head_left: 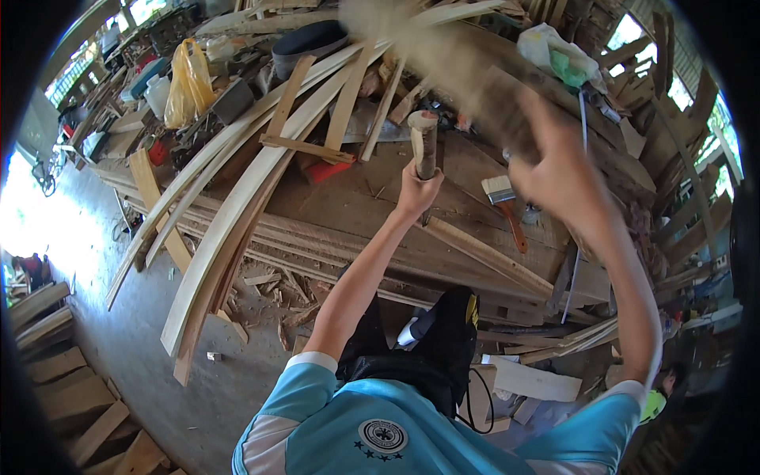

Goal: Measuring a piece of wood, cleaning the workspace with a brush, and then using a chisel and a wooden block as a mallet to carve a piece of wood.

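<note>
My left hand (418, 191) is wrapped round an upright wooden-handled tool, which looks like a chisel (424, 144), over the bench. Its handle flares at the top, and its lower end is mostly hidden by my hand. My right hand (554, 178) is raised on the right, smeared by motion, and grips a long wooden mallet (467, 75). The mallet is badly blurred and slants up and left, above the chisel and apart from it. A flat paintbrush (507, 207) with a wooden handle lies on the bench between my hands.
A wooden bench (340, 218) carries long pale planks (237, 198) that jut over its left edge. A narrow wood strip (487, 257) lies along the near edge. Behind are a yellow plastic bag (188, 87) and a white bag (554, 51). Offcuts (285, 289) litter the floor.
</note>
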`<action>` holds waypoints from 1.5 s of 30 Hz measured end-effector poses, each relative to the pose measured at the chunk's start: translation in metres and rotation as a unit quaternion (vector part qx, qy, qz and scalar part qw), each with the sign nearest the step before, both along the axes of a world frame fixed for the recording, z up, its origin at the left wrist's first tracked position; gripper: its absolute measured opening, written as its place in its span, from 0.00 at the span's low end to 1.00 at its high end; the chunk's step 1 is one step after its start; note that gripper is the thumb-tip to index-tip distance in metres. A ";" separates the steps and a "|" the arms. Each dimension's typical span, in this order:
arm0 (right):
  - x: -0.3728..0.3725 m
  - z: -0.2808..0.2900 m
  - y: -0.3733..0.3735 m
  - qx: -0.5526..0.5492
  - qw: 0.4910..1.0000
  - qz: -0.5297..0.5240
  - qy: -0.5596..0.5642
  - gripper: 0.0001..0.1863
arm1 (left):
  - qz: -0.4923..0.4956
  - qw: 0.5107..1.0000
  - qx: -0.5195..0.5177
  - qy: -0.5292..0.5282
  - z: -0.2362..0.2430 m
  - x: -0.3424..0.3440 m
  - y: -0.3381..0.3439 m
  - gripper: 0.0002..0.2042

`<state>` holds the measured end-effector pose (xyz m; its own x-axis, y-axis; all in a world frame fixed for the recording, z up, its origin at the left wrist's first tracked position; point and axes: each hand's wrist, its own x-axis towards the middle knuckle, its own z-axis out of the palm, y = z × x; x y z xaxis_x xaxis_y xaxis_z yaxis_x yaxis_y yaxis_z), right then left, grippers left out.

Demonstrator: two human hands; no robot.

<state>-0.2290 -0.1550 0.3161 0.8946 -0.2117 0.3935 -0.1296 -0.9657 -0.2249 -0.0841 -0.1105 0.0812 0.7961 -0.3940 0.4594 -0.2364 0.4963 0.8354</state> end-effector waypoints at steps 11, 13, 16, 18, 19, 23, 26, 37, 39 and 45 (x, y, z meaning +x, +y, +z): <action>-0.112 -0.140 0.019 0.213 0.972 -0.101 -0.025 0.40 | -0.061 0.998 -0.022 -0.009 -0.019 0.018 -0.004 0.06; -0.131 -0.184 0.035 0.287 0.944 -0.158 0.034 0.40 | 0.074 0.990 0.006 -0.121 -0.015 0.022 0.005 0.08; -0.148 -0.224 0.053 0.343 0.896 -0.256 0.118 0.41 | -0.046 0.997 -0.013 0.065 -0.008 0.015 0.010 0.08; -0.157 -0.245 0.054 0.350 0.892 -0.271 0.094 0.40 | -0.048 0.996 -0.017 0.076 -0.005 0.011 0.004 0.08; -0.162 -0.253 0.055 0.351 0.891 -0.279 0.068 0.40 | -0.068 0.993 -0.028 0.095 -0.003 0.012 0.002 0.08; -0.159 -0.251 0.055 0.324 0.903 -0.274 0.071 0.40 | -0.079 0.988 -0.047 0.125 0.003 0.008 0.006 0.09; -0.160 -0.256 0.058 0.326 0.901 -0.275 0.078 0.39 | -0.086 0.986 -0.051 0.136 0.001 0.007 0.010 0.09; -0.153 -0.253 0.058 0.346 0.895 -0.278 0.051 0.36 | -0.073 0.984 -0.071 0.144 -0.004 0.006 0.009 0.10; -0.153 -0.254 0.056 0.349 0.896 -0.270 0.042 0.35 | -0.077 0.983 -0.083 0.143 -0.002 0.004 0.008 0.10; -0.152 -0.250 0.051 0.335 0.901 -0.268 0.061 0.35 | -0.069 0.977 -0.072 0.189 0.002 0.005 0.008 0.10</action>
<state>-0.3811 -0.1037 0.0663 0.6214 -0.7796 -0.0775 -0.6003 -0.4103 -0.6865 -0.0791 -0.1022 0.0827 0.8634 -0.4622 0.2024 0.1520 0.6207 0.7692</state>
